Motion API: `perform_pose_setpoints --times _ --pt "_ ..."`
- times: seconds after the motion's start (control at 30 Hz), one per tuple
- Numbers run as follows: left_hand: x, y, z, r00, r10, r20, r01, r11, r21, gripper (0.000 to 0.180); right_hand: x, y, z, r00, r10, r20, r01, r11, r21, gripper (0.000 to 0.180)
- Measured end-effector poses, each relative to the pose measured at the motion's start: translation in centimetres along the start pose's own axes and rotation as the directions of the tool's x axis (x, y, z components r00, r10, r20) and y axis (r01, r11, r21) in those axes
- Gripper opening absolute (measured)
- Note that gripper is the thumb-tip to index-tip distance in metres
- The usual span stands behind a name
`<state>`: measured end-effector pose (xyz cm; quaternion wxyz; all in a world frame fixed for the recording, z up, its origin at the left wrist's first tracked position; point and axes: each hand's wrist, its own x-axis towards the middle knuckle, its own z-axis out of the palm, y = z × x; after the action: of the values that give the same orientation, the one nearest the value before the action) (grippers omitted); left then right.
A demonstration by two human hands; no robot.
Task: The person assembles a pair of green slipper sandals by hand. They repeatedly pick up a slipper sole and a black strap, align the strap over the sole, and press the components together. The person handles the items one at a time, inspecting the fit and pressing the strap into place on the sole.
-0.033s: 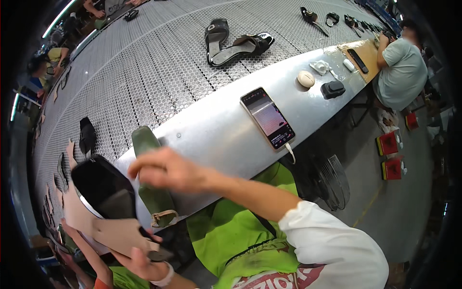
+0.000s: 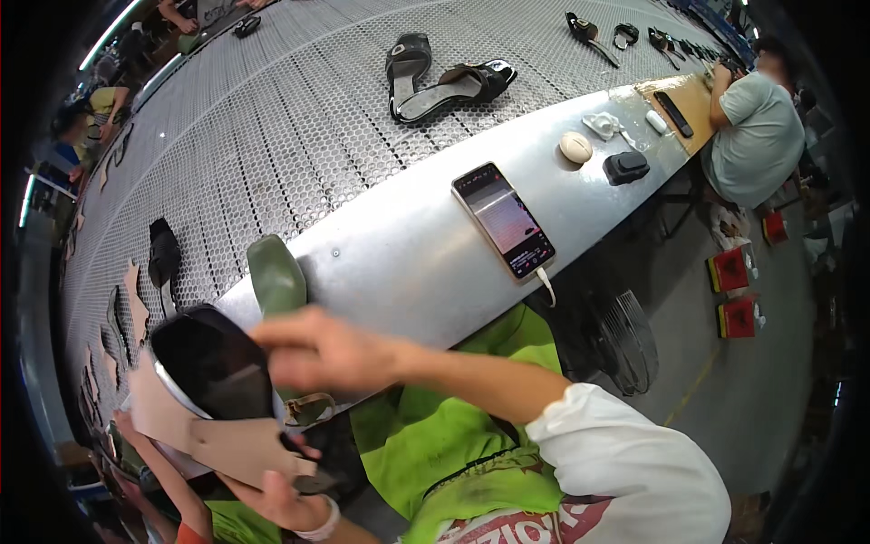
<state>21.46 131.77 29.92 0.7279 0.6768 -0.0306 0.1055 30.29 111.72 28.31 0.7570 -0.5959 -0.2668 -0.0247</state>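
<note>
At the lower left, my left hand (image 2: 290, 503) is closed around a shoe piece with a tan leather-like part (image 2: 240, 444) and a glossy black, rounded part (image 2: 213, 363). My right hand (image 2: 331, 349) reaches across to the right edge of the black part. Its fingers are blurred, and I cannot tell whether they touch or grip it. Beneath the right hand, a green shoe last or shoe-shaped form (image 2: 276, 276) lies on the metal ledge, its middle hidden by the hand. A tan strap loop (image 2: 310, 410) shows at its near end.
A charging phone (image 2: 504, 220) lies on the metal ledge (image 2: 390, 236), with a round cream object (image 2: 575, 147) and a small black case (image 2: 626, 168) to its right. Black sandals (image 2: 444, 86) rest on the perforated conveyor. A fan (image 2: 625, 344) stands below. Co-workers sit at right (image 2: 752, 136) and lower left.
The black and tan shoe piece has shifted slightly right and down with my left hand. My right hand has moved down to its edge, uncovering more of the green form's far end.
</note>
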Motion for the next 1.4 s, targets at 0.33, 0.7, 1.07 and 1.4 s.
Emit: perform_pose_setpoints --times 0.33,0.7,1.07,1.4 --pt "-7.0 -1.9 -0.8 0.888 -0.300 0.349 0.313 0.949 0.020 0.046 -11.7 -2.1 6.6 0.894 0.439 -0.086 -0.349 0.805 0.480 0.063" --pt "-4.5 -1.4 -4.5 0.900 -0.129 0.416 0.037 0.974 0.222 0.027 -13.5 -3.2 8.5 0.896 0.406 -0.177 -0.309 0.859 0.408 0.042" --pt "1.9 -1.1 -6.4 0.971 0.187 0.148 -0.169 0.977 -0.128 0.041 -13.3 -3.3 7.7 0.650 0.671 -0.357 -0.303 0.660 0.687 0.041" --pt "6.6 -2.9 -0.7 0.943 0.039 0.332 -0.267 0.686 0.677 0.029 -14.1 -1.7 7.9 0.699 0.678 -0.228 -0.240 0.522 0.818 0.064"
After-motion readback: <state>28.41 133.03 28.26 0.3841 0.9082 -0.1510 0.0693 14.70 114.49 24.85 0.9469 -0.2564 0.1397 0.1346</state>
